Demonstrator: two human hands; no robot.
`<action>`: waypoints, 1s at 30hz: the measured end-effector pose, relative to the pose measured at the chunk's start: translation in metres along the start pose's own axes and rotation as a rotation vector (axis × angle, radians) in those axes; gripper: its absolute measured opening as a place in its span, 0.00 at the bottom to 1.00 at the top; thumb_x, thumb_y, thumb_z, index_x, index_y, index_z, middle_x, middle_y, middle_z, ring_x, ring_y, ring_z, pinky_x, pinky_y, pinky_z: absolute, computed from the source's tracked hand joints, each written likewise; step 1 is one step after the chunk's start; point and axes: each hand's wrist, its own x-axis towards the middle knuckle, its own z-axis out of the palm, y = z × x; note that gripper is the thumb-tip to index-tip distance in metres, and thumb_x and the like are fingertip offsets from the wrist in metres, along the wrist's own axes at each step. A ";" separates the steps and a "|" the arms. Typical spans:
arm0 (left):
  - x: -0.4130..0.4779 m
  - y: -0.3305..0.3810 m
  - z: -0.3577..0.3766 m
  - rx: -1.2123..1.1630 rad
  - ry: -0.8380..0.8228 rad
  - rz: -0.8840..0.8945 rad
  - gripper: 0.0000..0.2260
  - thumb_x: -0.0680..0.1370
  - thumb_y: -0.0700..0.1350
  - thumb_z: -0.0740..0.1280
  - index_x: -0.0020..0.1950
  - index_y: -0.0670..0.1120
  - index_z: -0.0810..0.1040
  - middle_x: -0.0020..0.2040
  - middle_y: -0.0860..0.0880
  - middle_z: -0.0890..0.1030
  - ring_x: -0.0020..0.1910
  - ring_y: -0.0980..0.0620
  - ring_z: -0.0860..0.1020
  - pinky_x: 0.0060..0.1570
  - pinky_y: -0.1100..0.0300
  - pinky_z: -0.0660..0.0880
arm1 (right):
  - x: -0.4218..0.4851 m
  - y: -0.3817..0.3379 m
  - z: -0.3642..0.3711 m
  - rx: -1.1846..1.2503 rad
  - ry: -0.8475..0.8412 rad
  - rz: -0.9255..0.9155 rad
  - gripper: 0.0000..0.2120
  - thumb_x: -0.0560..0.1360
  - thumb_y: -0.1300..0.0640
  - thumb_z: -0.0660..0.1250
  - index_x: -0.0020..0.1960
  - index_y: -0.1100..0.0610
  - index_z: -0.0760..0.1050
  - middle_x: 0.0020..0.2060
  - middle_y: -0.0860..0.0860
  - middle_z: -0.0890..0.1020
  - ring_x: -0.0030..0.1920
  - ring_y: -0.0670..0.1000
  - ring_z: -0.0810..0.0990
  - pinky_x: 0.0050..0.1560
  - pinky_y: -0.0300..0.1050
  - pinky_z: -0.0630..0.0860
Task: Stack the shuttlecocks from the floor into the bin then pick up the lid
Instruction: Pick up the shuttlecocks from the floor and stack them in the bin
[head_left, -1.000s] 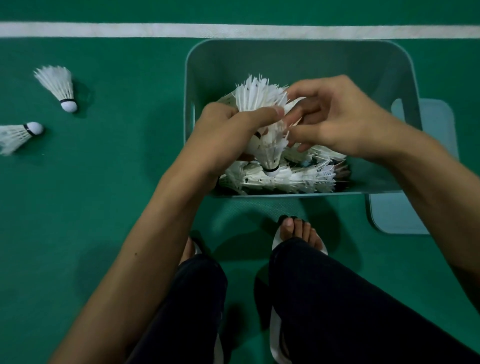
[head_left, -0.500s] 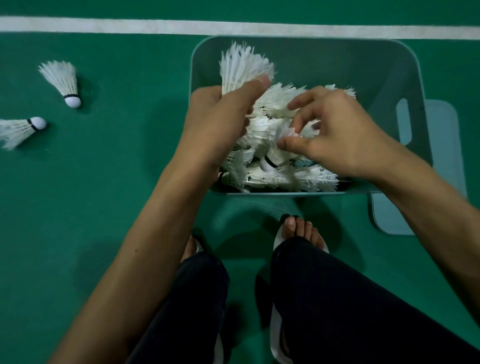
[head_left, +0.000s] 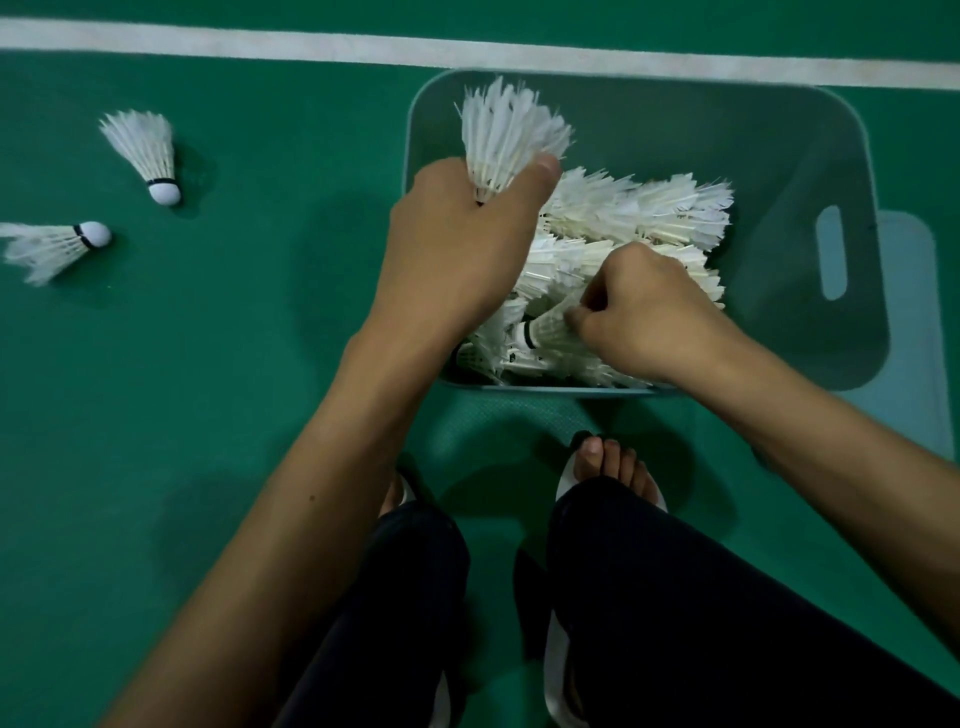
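The left hand (head_left: 457, 244) is closed around a shuttlecock (head_left: 511, 137), feathers fanned upward, above the left end of the grey-green bin (head_left: 810, 156). The right hand (head_left: 649, 312) is down in the bin, fingertips pinched on the feathers of another shuttlecock (head_left: 545, 330) in the pile (head_left: 649, 208) (rows lying on their sides). Two loose shuttlecocks (head_left: 143, 150) (head_left: 54, 247) lie on the green floor (head_left: 182, 389), well apart from the bin on its left. The lid (head_left: 909, 338) lies flat under the bin's right side

White feathered shuttlecocks (head_left: 639, 218) piled in pale bin (head_left: 810, 156), two loose shuttlecocks (head_left: 148, 153) on floor, lid (head_left: 914, 338) beside bin
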 end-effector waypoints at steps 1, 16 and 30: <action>0.002 0.000 0.000 0.004 0.007 -0.008 0.17 0.78 0.57 0.68 0.44 0.42 0.79 0.35 0.51 0.78 0.33 0.53 0.75 0.36 0.58 0.71 | 0.002 -0.002 0.001 0.022 -0.024 0.010 0.11 0.77 0.54 0.71 0.39 0.58 0.77 0.32 0.53 0.78 0.36 0.53 0.79 0.40 0.46 0.76; 0.000 -0.006 -0.004 0.253 -0.131 0.118 0.11 0.71 0.49 0.75 0.48 0.43 0.84 0.40 0.46 0.85 0.43 0.44 0.83 0.42 0.49 0.78 | 0.011 0.002 -0.008 0.432 -0.402 0.146 0.07 0.83 0.63 0.60 0.57 0.66 0.74 0.43 0.60 0.87 0.33 0.54 0.85 0.27 0.41 0.79; -0.002 -0.008 0.007 0.520 -0.268 0.132 0.09 0.72 0.48 0.76 0.40 0.45 0.79 0.31 0.49 0.75 0.30 0.52 0.71 0.29 0.57 0.64 | -0.012 0.004 -0.055 0.530 0.002 -0.163 0.15 0.73 0.47 0.76 0.42 0.59 0.83 0.33 0.55 0.85 0.26 0.50 0.76 0.27 0.42 0.71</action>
